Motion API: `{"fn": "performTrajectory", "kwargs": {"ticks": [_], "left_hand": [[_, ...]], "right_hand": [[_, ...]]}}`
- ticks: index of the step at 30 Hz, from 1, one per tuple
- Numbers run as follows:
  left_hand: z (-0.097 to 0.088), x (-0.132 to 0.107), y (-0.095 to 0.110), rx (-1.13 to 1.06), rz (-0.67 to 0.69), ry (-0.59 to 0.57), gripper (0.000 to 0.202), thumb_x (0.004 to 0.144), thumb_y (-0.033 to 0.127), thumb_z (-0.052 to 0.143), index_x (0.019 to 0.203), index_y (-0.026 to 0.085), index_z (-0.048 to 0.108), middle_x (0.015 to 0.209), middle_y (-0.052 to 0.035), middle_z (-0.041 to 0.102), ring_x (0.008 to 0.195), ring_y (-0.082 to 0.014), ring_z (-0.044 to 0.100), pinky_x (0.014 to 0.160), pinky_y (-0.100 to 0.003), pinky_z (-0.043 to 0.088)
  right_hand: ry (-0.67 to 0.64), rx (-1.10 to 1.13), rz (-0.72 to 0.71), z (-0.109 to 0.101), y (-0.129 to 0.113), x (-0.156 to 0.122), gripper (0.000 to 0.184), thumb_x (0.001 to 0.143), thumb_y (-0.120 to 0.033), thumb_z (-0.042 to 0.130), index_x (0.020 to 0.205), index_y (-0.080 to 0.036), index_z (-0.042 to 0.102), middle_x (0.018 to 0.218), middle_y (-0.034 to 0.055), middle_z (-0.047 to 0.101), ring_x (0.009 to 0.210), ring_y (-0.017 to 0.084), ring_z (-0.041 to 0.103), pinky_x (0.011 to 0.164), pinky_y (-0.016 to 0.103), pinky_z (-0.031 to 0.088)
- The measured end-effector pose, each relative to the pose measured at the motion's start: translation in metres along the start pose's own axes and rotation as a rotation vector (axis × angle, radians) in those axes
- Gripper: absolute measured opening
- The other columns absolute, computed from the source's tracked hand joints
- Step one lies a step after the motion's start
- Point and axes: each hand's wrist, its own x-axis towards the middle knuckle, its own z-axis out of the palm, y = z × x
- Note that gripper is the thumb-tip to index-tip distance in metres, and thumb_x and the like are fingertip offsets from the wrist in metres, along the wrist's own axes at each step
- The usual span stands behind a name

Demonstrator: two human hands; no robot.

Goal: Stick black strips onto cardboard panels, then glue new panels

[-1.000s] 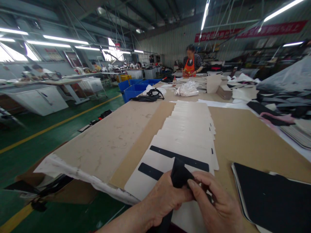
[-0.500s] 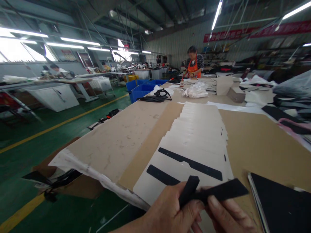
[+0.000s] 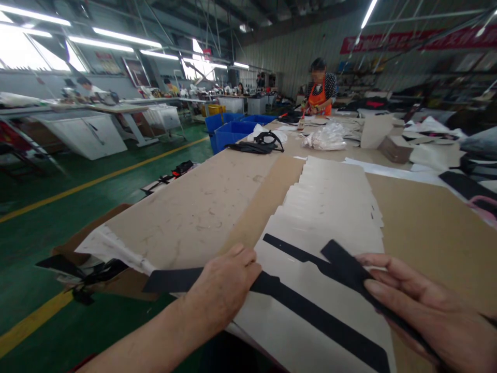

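Observation:
My left hand point(image 3: 229, 282) is closed on a black strip point(image 3: 171, 280), whose free end sticks out leftward past the table edge. My right hand point(image 3: 419, 298) pinches another flat black strip point(image 3: 344, 263) between thumb and fingers, above the white sheets. Below both hands lies a row of overlapping white sheets point(image 3: 330, 191). On the nearest sheets are an upper black piece point(image 3: 289, 248), partly covered by the right-hand strip, and a longer lower black piece point(image 3: 330, 318). The left end of the lower piece is hidden at my left hand.
The sheets lie on a brown board point(image 3: 411, 207) on a long table point(image 3: 186, 223). A black strapped item point(image 3: 252, 147), clear plastic bags point(image 3: 326, 137) and blue bins point(image 3: 231, 133) are farther off. A co-worker in an orange apron point(image 3: 320, 96) stands at the far end. A cardboard box point(image 3: 128, 285) sits at lower left.
My hands were close together over the sheets, holding black strips; now they are apart, left hand leftward at the sheet edge, right hand rightward. The view has shifted slightly.

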Motion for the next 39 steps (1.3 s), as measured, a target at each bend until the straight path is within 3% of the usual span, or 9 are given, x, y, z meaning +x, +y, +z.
{"fn": "performTrajectory", "kwargs": {"ticks": [2,4,8,13,21,25,30,34,39], "left_hand": [[0.013,0.012,-0.007,0.07,0.035,0.02,0.028,0.087,0.005,0.043,0.102,0.018,0.064,0.107,-0.0081,0.061,0.105,-0.0232,0.052,0.091,-0.039,0.048],[0.023,0.017,-0.012,0.097,0.064,0.033,0.03,0.087,0.005,0.043,0.107,0.017,0.062,0.108,-0.0085,0.061,0.104,-0.0234,0.052,0.091,-0.039,0.05],[0.036,0.016,-0.019,0.064,0.077,0.052,0.034,0.087,0.008,0.043,0.118,0.016,0.056,0.113,-0.0089,0.06,0.105,-0.0248,0.051,0.091,-0.039,0.051],[0.045,0.013,-0.029,-0.006,0.099,0.073,0.037,0.083,0.008,0.046,0.118,0.016,0.055,0.117,-0.0093,0.058,0.105,-0.0254,0.049,0.092,-0.041,0.051],[0.049,0.013,-0.034,-0.09,0.069,0.077,0.037,0.074,0.007,0.05,0.109,0.018,0.055,0.114,-0.0079,0.058,0.102,-0.0246,0.05,0.091,-0.041,0.051],[0.051,0.011,-0.033,-0.105,0.044,0.084,0.049,0.07,0.007,0.049,0.118,0.018,0.05,0.13,-0.0084,0.051,0.112,-0.0257,0.048,0.095,-0.041,0.05],[0.052,0.011,-0.033,-0.108,0.036,0.069,0.054,0.07,0.007,0.048,0.123,0.017,0.049,0.135,-0.0083,0.05,0.116,-0.0266,0.047,0.099,-0.041,0.048],[0.055,0.011,-0.035,-0.087,0.059,0.08,0.069,0.07,0.008,0.048,0.139,0.014,0.038,0.145,-0.01,0.045,0.122,-0.0288,0.044,0.104,-0.044,0.045],[0.057,0.012,-0.037,-0.044,0.098,0.069,0.067,0.073,0.01,0.047,0.139,0.011,0.041,0.148,-0.012,0.044,0.12,-0.0287,0.045,0.105,-0.044,0.044]], "right_hand": [[-0.166,-0.019,0.098,0.028,-0.006,0.012,0.053,0.072,-0.051,0.075,0.119,-0.028,0.065,0.082,0.004,0.074,0.06,0.019,0.067,0.047,0.026,0.053],[-0.257,-0.062,0.091,0.051,-0.012,0.024,0.049,0.075,-0.051,0.071,0.118,-0.03,0.065,0.077,0.0003,0.071,0.055,0.015,0.062,0.044,0.022,0.048],[-0.355,-0.181,0.025,0.083,-0.017,0.046,0.03,0.081,-0.042,0.063,0.107,-0.028,0.068,0.066,-0.004,0.063,0.05,0.011,0.05,0.043,0.021,0.039],[-0.36,-0.34,-0.089,0.107,-0.007,0.068,0.024,0.084,-0.032,0.06,0.106,-0.027,0.068,0.06,-0.0066,0.053,0.053,0.011,0.045,0.049,0.022,0.036],[-0.357,-0.392,-0.155,0.116,0.003,0.081,0.022,0.083,-0.027,0.059,0.102,-0.027,0.071,0.067,-0.0048,0.064,0.061,0.014,0.057,0.056,0.025,0.043],[-0.371,-0.397,-0.197,0.117,0.003,0.083,0.024,0.083,-0.023,0.06,0.102,-0.03,0.073,0.066,-0.005,0.066,0.06,0.014,0.059,0.054,0.024,0.043],[-0.421,-0.443,-0.184,0.12,0.0,0.084,0.028,0.087,-0.024,0.056,0.109,-0.032,0.071,0.079,-0.0046,0.072,0.072,0.016,0.065,0.068,0.028,0.049],[-0.415,-0.462,-0.185,0.12,0.002,0.086,0.027,0.087,-0.024,0.056,0.108,-0.033,0.071,0.082,-0.0042,0.073,0.077,0.018,0.067,0.072,0.031,0.05],[-0.421,-0.432,-0.171,0.12,0.004,0.088,0.024,0.086,-0.025,0.056,0.104,-0.03,0.071,0.086,-0.0031,0.075,0.079,0.019,0.068,0.073,0.032,0.05]]}}
